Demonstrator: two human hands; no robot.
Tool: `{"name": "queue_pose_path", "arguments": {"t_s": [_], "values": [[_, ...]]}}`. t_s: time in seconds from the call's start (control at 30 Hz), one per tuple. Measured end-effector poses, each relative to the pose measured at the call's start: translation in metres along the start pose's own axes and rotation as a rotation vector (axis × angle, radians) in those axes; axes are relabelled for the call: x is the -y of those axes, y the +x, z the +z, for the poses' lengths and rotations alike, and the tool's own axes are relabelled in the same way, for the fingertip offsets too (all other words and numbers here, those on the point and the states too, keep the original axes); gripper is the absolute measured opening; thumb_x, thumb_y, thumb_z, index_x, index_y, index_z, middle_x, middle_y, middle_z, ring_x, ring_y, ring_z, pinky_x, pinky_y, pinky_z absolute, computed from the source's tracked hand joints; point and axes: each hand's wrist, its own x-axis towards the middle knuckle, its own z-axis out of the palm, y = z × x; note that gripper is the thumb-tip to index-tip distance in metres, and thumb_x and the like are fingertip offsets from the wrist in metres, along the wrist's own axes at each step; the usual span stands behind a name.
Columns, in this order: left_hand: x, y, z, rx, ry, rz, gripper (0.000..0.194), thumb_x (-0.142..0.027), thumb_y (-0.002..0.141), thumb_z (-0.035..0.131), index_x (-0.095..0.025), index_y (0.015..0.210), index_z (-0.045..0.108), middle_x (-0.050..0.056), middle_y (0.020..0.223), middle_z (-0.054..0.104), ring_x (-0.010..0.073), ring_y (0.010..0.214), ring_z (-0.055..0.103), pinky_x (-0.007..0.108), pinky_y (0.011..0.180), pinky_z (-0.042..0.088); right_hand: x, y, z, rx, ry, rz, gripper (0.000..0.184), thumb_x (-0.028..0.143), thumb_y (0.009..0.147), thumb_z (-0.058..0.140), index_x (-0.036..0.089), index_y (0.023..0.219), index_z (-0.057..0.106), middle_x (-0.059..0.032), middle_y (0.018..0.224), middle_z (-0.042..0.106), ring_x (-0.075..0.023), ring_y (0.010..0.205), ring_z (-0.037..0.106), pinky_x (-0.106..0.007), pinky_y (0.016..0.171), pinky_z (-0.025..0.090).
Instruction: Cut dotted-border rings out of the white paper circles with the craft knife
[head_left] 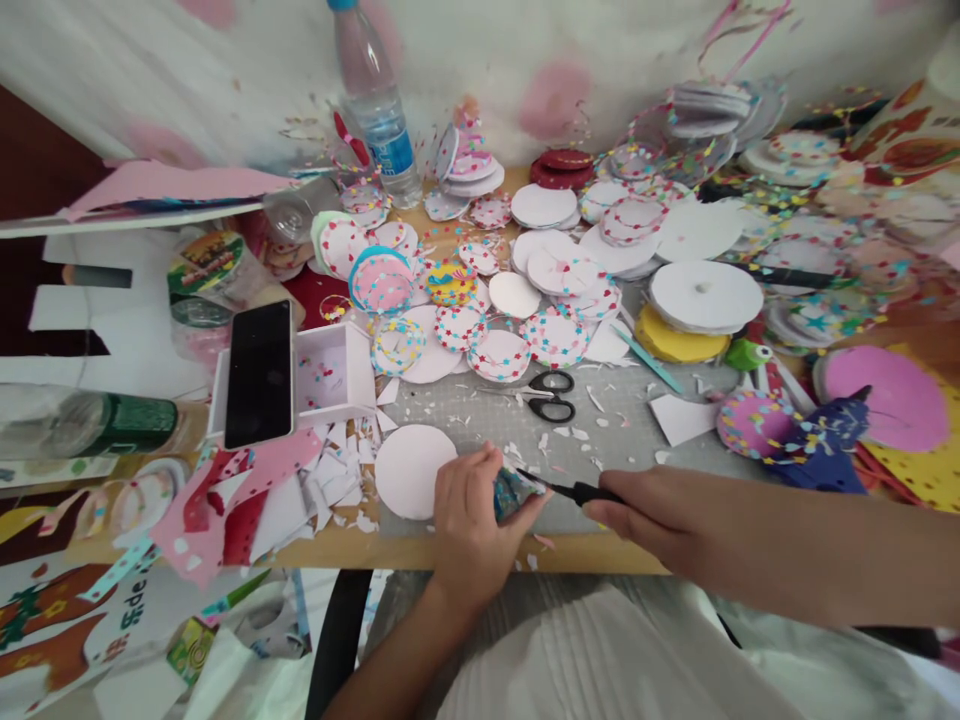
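Note:
My left hand (472, 515) is closed around a small blue-patterned paper piece (508, 492), steadying it at the mat's near edge. My fingers cover much of it. My right hand (645, 508) grips a slim black-handled craft knife (592, 493), its thin dark blade reaching left to the paper piece's pale upper edge. Just left of my left hand lies a white paper disc (415, 470). Black-handled scissors (551, 396) rest on the grey cutting mat (465, 415) beyond both hands, among white paper scraps.
Decorated paper discs (499, 355) crowd the far side. A water bottle (382, 120) stands at the back. To the left, a phone (259, 372) lies across a white box (330, 370), near a heap of paper offcuts (330, 480). A teal stick (651, 358) lies right of the scissors.

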Motion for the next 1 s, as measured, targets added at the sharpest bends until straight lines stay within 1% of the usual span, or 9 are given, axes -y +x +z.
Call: {"name": "queue_pose_path", "arguments": {"t_s": [0.07, 0.1, 0.23, 0.4, 0.43, 0.57, 0.67, 0.8, 1.0], "values": [[0.001, 0.000, -0.001, 0.004, 0.003, 0.000, 0.046, -0.032, 0.075, 0.078, -0.014, 0.110, 0.054, 0.014, 0.102, 0.069, 0.0252, 0.095, 0.065, 0.041, 0.083, 0.055, 0.000, 0.000, -0.003, 0.140, -0.011, -0.022, 0.042, 0.047, 0.094, 0.031, 0.025, 0.076, 0.061, -0.0046, 0.061, 0.064, -0.0201, 0.052, 0.061, -0.030, 0.049, 0.046], [0.001, 0.000, -0.001, 0.004, 0.003, 0.000, 0.046, -0.032, 0.075, 0.078, -0.014, 0.110, 0.054, 0.014, 0.102, 0.069, 0.0253, 0.095, 0.065, 0.041, 0.083, 0.055, -0.001, 0.001, -0.003, 0.165, -0.016, -0.032, 0.042, 0.047, 0.095, 0.029, 0.025, 0.080, 0.061, -0.0061, 0.065, 0.065, -0.0215, 0.056, 0.063, -0.031, 0.051, 0.046], [0.005, 0.000, -0.001, -0.011, -0.002, -0.012, 0.047, -0.033, 0.073, 0.079, -0.014, 0.109, 0.054, 0.014, 0.101, 0.069, 0.0259, 0.094, 0.066, 0.041, 0.082, 0.055, -0.001, 0.002, 0.002, 0.152, -0.067, -0.019, 0.038, 0.042, 0.097, 0.028, 0.022, 0.088, 0.059, -0.0092, 0.072, 0.067, -0.0238, 0.063, 0.065, -0.033, 0.056, 0.044], [0.009, -0.003, -0.001, -0.041, -0.012, -0.015, 0.047, -0.032, 0.073, 0.079, -0.014, 0.109, 0.055, 0.014, 0.101, 0.069, 0.0262, 0.093, 0.066, 0.042, 0.082, 0.056, 0.004, 0.004, 0.003, 0.293, -0.120, -0.036, 0.038, 0.043, 0.099, 0.026, 0.020, 0.098, 0.056, -0.0116, 0.084, 0.069, -0.0274, 0.074, 0.068, -0.035, 0.061, 0.044], [0.010, -0.004, -0.001, -0.043, -0.017, -0.019, 0.046, -0.031, 0.073, 0.079, -0.014, 0.108, 0.055, 0.014, 0.101, 0.069, 0.0261, 0.093, 0.066, 0.041, 0.082, 0.056, 0.004, 0.004, 0.004, 0.302, -0.127, -0.040, 0.039, 0.043, 0.099, 0.025, 0.020, 0.100, 0.056, -0.0122, 0.086, 0.069, -0.0278, 0.075, 0.069, -0.035, 0.061, 0.044], [0.010, -0.006, -0.001, -0.045, -0.028, -0.034, 0.044, -0.029, 0.072, 0.079, -0.015, 0.107, 0.055, 0.014, 0.102, 0.070, 0.0252, 0.093, 0.066, 0.040, 0.082, 0.056, -0.001, 0.005, 0.010, 0.262, -0.141, -0.098, 0.040, 0.042, 0.100, 0.023, 0.018, 0.105, 0.055, -0.0121, 0.084, 0.071, -0.0276, 0.072, 0.070, -0.033, 0.056, 0.040], [0.010, -0.006, -0.001, -0.057, -0.037, -0.044, 0.044, -0.028, 0.071, 0.080, -0.014, 0.105, 0.056, 0.014, 0.101, 0.070, 0.0251, 0.092, 0.067, 0.040, 0.081, 0.056, -0.005, 0.006, 0.014, 0.240, -0.201, -0.147, 0.038, 0.038, 0.101, 0.024, 0.017, 0.104, 0.055, -0.0117, 0.079, 0.071, -0.0270, 0.067, 0.070, -0.033, 0.052, 0.035], [0.012, -0.007, 0.000, -0.060, -0.053, -0.059, 0.045, -0.029, 0.071, 0.080, -0.014, 0.106, 0.056, 0.014, 0.101, 0.070, 0.0250, 0.092, 0.067, 0.041, 0.081, 0.056, -0.006, 0.010, 0.015, 0.229, -0.291, -0.206, 0.034, 0.034, 0.102, 0.025, 0.016, 0.104, 0.054, -0.0117, 0.078, 0.072, -0.0283, 0.068, 0.070, -0.033, 0.050, 0.032], [0.014, -0.010, 0.000, -0.055, -0.070, -0.114, 0.047, -0.033, 0.070, 0.081, -0.015, 0.106, 0.056, 0.013, 0.101, 0.071, 0.0249, 0.093, 0.068, 0.041, 0.081, 0.057, -0.011, 0.016, 0.014, 0.199, -0.301, -0.266, 0.032, 0.034, 0.102, 0.026, 0.016, 0.107, 0.051, -0.0103, 0.079, 0.072, -0.0303, 0.068, 0.071, -0.033, 0.049, 0.028]]}}
